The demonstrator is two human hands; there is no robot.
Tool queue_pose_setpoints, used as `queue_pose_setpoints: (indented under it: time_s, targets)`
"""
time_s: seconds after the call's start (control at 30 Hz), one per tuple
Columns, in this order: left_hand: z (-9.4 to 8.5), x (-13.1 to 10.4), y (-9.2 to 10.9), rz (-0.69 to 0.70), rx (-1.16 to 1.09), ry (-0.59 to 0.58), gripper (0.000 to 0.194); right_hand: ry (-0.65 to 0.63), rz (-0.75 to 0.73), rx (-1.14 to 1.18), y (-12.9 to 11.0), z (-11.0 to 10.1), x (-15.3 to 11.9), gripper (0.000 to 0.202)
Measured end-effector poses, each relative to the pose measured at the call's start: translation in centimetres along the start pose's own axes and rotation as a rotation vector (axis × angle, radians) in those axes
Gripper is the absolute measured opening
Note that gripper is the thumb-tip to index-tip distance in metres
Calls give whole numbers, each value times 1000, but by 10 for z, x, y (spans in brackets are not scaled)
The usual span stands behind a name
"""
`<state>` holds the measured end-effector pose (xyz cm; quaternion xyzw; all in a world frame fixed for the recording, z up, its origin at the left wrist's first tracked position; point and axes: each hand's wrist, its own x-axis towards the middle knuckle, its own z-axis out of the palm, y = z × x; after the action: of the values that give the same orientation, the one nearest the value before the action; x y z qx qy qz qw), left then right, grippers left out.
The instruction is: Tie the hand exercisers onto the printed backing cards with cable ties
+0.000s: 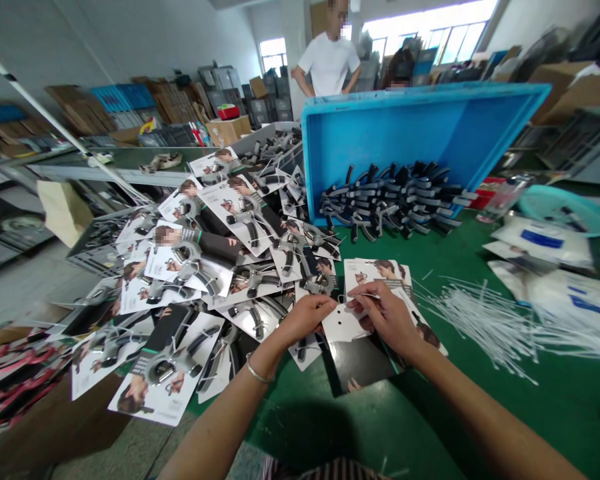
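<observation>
My left hand pinches the left edge of a printed card near its top, where two small dark holes show. Above the same card, my right hand has its thumb and index finger together on a thin white tie at the card's top edge. More printed cards lie stacked behind and under this one. To the left is a large heap of cards with grey and black hand grips fastened to them. A loose bunch of white ties lies on the green table to the right.
A tilted blue crate holds loose hand grips behind my hands. Plastic bags and a turquoise basin are at the right. Pink and black grips sit low at the left. A person in a white shirt stands beyond the crate.
</observation>
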<state>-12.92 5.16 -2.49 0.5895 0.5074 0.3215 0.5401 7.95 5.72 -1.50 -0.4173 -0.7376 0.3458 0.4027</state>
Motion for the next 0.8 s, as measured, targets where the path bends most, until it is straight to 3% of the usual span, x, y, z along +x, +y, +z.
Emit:
queue_pose_setpoints:
  time_s: [0.13, 0.27, 0.37, 0.47, 0.57, 0.67, 0.8]
  targets:
    - [2, 3, -11, 38, 58, 37, 33, 50, 57, 93, 10, 5, -8, 18]
    - [7, -7, -3, 223, 212, 267, 23, 158, -165, -107, 9, 3, -14, 12]
    - [15, -26, -5, 172, 136, 412, 23, 117, -313, -218, 9, 3, -12, 11]
    - [23, -43, -13, 20, -139, 398, 33, 73, -372, -229, 10, 5, -11, 14]
    - [28, -45, -18, -50, -362, 319, 35, 125, -365, -163, 11, 4, -13, 16]
    - [28, -35, -18, -73, -435, 290, 32, 167, -311, -118, 11, 2, -16, 14]
    - [28, -24, -22, -64, -450, 310, 34, 46, -354, -218, 9, -2, -18, 15]
